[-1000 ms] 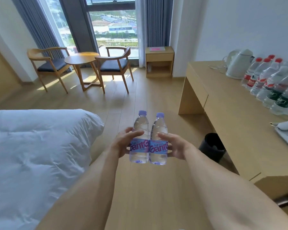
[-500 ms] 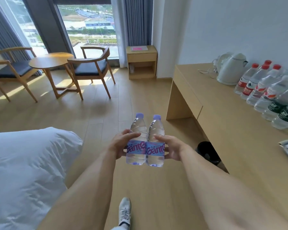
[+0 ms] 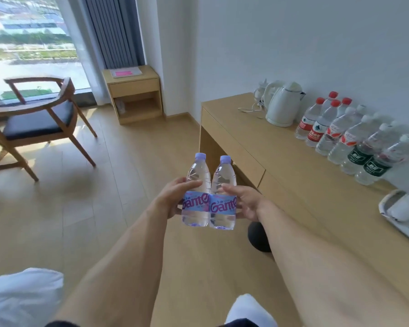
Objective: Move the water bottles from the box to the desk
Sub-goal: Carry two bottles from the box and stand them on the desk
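Closer now to the desk (image 3: 281, 161), both bottles stand upright and touching, left bottle (image 3: 196, 197) grasped by curled left hand (image 3: 172, 199), right bottle (image 3: 223, 199) by right hand (image 3: 244, 204), above the floor.

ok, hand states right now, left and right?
Left hand: grips the left bottle.
Right hand: grips the right bottle.

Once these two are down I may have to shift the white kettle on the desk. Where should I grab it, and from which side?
Probably by the looped handle, coming from the left, the window side. The kettle stands upright with its handle toward the desk's free end; red-capped bottles crowd its spout side, and the wall sits behind it.
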Available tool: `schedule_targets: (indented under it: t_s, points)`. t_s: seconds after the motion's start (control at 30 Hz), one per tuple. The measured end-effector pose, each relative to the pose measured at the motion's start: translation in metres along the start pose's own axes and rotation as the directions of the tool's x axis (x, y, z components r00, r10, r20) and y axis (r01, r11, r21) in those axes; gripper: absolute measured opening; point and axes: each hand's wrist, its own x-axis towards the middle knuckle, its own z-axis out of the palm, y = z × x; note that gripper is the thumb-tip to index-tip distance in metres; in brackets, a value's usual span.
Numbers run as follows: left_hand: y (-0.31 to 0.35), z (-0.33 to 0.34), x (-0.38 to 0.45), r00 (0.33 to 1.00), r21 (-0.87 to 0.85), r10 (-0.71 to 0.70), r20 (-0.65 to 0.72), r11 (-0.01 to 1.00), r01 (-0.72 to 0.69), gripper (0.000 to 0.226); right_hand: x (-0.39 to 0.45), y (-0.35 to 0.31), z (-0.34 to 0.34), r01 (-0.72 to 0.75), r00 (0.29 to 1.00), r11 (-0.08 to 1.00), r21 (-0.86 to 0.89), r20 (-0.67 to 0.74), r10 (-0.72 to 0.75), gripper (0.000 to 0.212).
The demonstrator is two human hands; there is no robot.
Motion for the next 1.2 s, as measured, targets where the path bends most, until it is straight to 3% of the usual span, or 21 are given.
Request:
schedule_targets:
  t_s: [0.23,0.43,0.6,0.73,0.87,1.0,1.2]
  points:
    - [0.044,-0.012,0.083,0.999,0.031,0.019,0.036,0.999,-0.020,0.036,0.070,-0.046,-0.013,0.019,0.999,0.999,0.030,-0.046,-0.017,0.044]
    - [0.092,-0.023,0.164,0.998,0.075,0.057,-0.011,0.996,-0.056,0.039,0.158,-0.096,-0.034,0.039,0.999,0.995,0.093,0.002,-0.040,0.063]
    - [0.144,-0.016,0.231,0.998,0.078,0.039,-0.042,0.996,-0.036,0.048,0.215,-0.152,-0.063,0.043,0.998,0.990,0.134,0.043,-0.049,0.036]
    - [0.176,0.010,0.284,0.999,0.063,0.051,-0.013,0.997,-0.050,0.035,0.247,-0.182,-0.103,0.066,0.998,0.987,0.147,-0.007,-0.065,0.031]
    - [0.200,0.055,0.327,0.996,0.078,0.035,0.088,0.996,-0.042,0.030,0.261,-0.189,-0.154,0.071,0.992,0.980,0.186,-0.114,-0.051,0.044]
    - [0.215,0.116,0.368,0.971,0.101,0.003,0.238,0.995,-0.028,0.036,0.247,-0.186,-0.207,0.111,0.965,0.959,0.262,-0.259,-0.041,0.041]
    - [0.232,0.214,0.410,0.851,0.259,-0.066,0.520,0.962,-0.084,0.057,0.215,-0.172,-0.276,0.212,0.854,0.910,0.357,-0.521,0.006,0.038]
